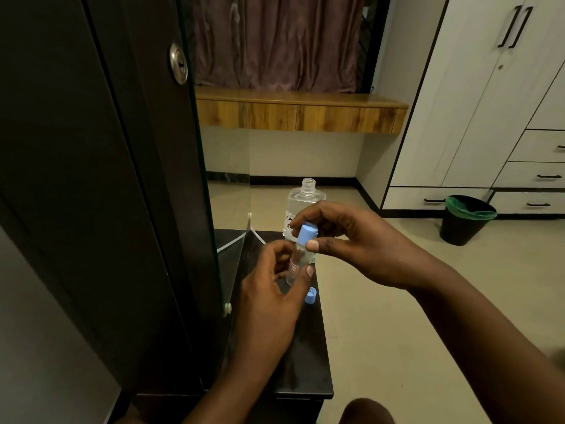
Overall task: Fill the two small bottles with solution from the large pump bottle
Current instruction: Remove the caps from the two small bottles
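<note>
Standing open-necked at the far end of the dark table (pixel 308 347), the large bottle (pixel 301 206) is partly hidden behind the hands. A small bottle (pixel 298 264) is gripped around its body by the left hand (pixel 270 289) just above the table, while its blue cap (pixel 307 234), seated on the neck, is pinched between thumb and fingers of the right hand (pixel 351 240). A second blue cap (pixel 311 296) is seen lying on the table just beside the left thumb, and a lined bin (pixel 466 220) is set on the floor well apart.
</note>
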`<state>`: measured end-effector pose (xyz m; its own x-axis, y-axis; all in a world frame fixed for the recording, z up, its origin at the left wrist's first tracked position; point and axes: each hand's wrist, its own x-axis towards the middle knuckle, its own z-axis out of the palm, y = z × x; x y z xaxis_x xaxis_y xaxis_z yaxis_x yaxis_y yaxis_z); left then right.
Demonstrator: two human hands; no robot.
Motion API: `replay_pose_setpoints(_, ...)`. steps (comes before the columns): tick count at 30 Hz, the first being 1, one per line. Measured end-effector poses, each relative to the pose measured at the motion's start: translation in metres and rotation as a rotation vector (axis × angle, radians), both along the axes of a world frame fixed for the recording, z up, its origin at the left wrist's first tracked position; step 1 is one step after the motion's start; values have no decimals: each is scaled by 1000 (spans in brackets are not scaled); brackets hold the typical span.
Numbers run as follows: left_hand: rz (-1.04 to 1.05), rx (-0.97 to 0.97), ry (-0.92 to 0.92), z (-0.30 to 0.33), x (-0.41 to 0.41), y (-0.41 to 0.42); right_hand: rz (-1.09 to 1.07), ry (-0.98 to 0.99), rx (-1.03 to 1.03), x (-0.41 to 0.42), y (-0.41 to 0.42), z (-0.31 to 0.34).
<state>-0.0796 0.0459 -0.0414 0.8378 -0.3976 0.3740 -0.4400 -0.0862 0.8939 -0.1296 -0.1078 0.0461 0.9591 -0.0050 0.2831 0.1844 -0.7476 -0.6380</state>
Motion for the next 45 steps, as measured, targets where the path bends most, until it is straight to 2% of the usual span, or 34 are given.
replay_pose_setpoints(5,-18,51,-5,-1,1,-3,-7,-10,-38,0,-1,2)
replay_pose_setpoints(9,-13,14,-39,-1,5,-3,-20,-5,-56,0,-3,5)
replay_pose_setpoints(15,-120,-9,-15,0,8,0,-32,-15,-54,-2,-7,12)
replay_pose_setpoints(19,-222,48,23,2,12,2,5,-15,-85,-5,-9,23)
replay_pose_setpoints(25,-241,-38,134,-4,11,6,-17,-165,137,-11,-16,44)
replay_pose_setpoints(36,-57,42,22,-18,17,15,-219,-94,347,-10,-13,-51)
replay_pose_setpoints(40,-21,47,7,-28,19,18,-250,-70,501,-8,-10,-90)
replay_pose_setpoints(45,-9,88,6,-37,21,19,-349,-46,300,-5,-3,-146)
